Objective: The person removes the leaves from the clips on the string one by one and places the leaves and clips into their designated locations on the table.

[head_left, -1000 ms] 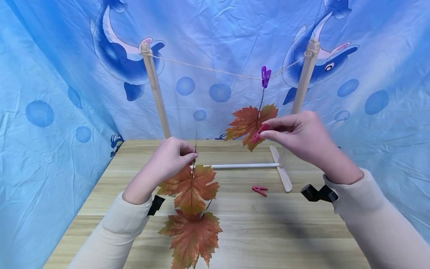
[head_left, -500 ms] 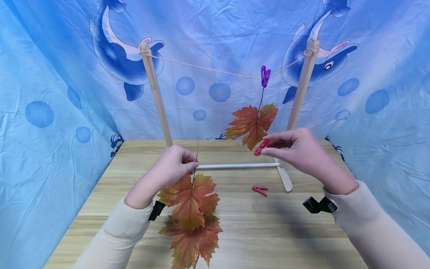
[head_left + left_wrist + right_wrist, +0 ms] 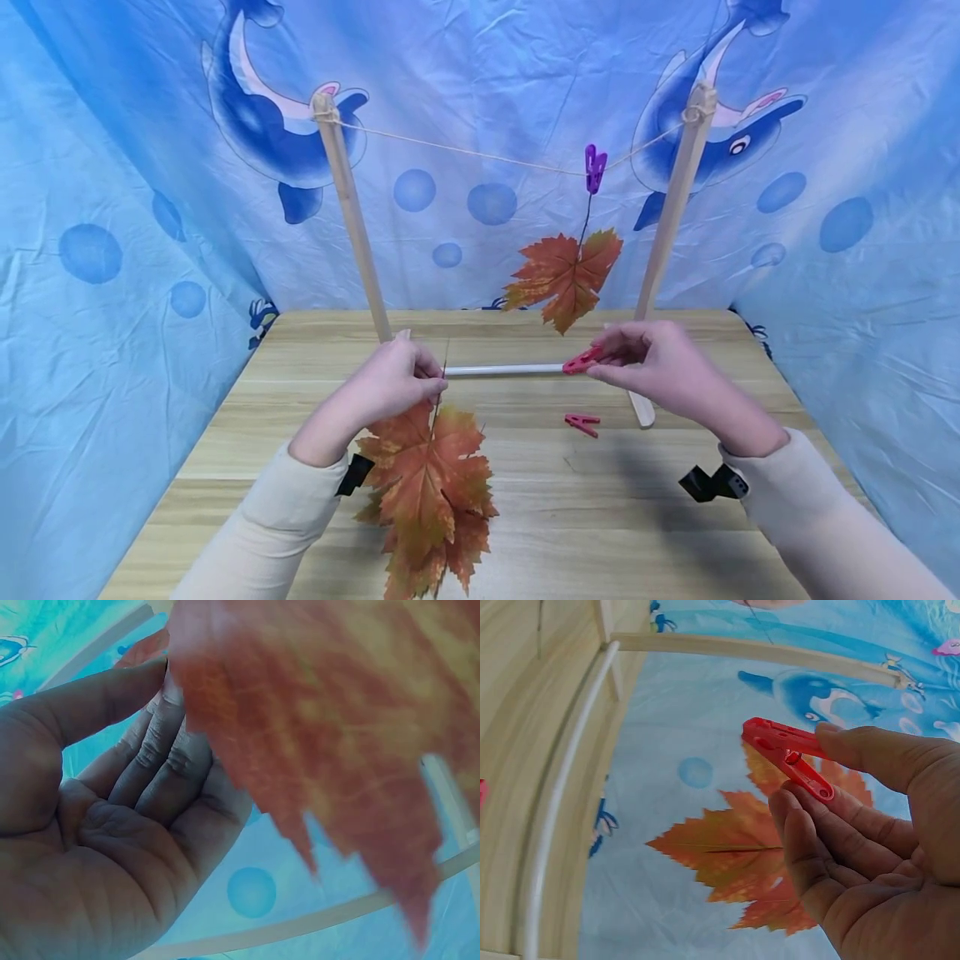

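Note:
My left hand (image 3: pixel 397 379) pinches the thin dark stem of an orange maple leaf (image 3: pixel 423 475) between thumb and fingers; the leaf hangs below and fills much of the left wrist view. A second maple leaf (image 3: pixel 474 533) lies under it, mostly covered. My right hand (image 3: pixel 660 367) pinches a red clothespin (image 3: pixel 787 750) by its handle ends, in front of the white crossbar in the head view. Another red clothespin (image 3: pixel 582 425) lies on the table below. Higher up, a purple clothespin (image 3: pixel 595 170) on the string holds a third maple leaf (image 3: pixel 566 275) by its stem.
Two wooden posts (image 3: pixel 348 208) carry the sagging string (image 3: pixel 465 153) between their tops. A white crossbar (image 3: pixel 502 369) joins them low down, with a wooden foot (image 3: pixel 641 410) at the right. Blue dolphin-print cloth (image 3: pixel 480 75) surrounds the wooden table (image 3: pixel 600 517).
Both hands have come down. The held leaf has sunk over the second leaf, covering more of it. The red clothespin in my right hand has moved down, away from the hanging leaf.

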Motion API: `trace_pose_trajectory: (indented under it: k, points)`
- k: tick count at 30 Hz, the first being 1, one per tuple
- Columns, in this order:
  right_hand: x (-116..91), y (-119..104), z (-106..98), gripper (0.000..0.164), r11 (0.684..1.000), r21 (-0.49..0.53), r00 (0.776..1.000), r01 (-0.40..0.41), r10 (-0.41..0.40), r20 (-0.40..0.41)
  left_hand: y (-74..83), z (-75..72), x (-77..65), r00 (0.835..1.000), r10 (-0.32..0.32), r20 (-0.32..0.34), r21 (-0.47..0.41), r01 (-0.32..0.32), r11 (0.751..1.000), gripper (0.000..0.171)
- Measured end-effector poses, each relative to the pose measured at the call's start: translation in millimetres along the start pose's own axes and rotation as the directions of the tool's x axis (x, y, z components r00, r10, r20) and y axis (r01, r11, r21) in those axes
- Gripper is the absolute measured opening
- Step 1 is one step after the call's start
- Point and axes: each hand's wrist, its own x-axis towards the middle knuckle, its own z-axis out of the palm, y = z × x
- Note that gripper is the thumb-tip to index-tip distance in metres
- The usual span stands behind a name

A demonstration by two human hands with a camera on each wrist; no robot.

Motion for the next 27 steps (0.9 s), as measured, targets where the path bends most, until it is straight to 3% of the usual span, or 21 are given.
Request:
trace_pose_trajectory:
  k: [9, 14, 27]
  points:
    - [-2, 25, 17, 0.024, 0.998, -0.065, 0.999, -0.021, 0.023, 0.036, -9.7, 10.0, 2.1, 0.998, -0.024, 0.05, -0.045, 0.027, 0.999, 0.02]
    - [-3, 39, 26, 0.026, 0.999, -0.036, 0.998, 0.002, 0.001, 0.062, -14.4, 16.5, 2.5, 0.996, -0.06, 0.07, -0.074, 0.065, 0.995, 0.018]
    - [-6, 73, 44, 0.017, 1.0, -0.005, 0.987, -0.02, 0.021, 0.161, -28.2, 31.5, 6.5, 0.984, -0.136, 0.114, -0.041, 0.141, 0.989, 0.023]
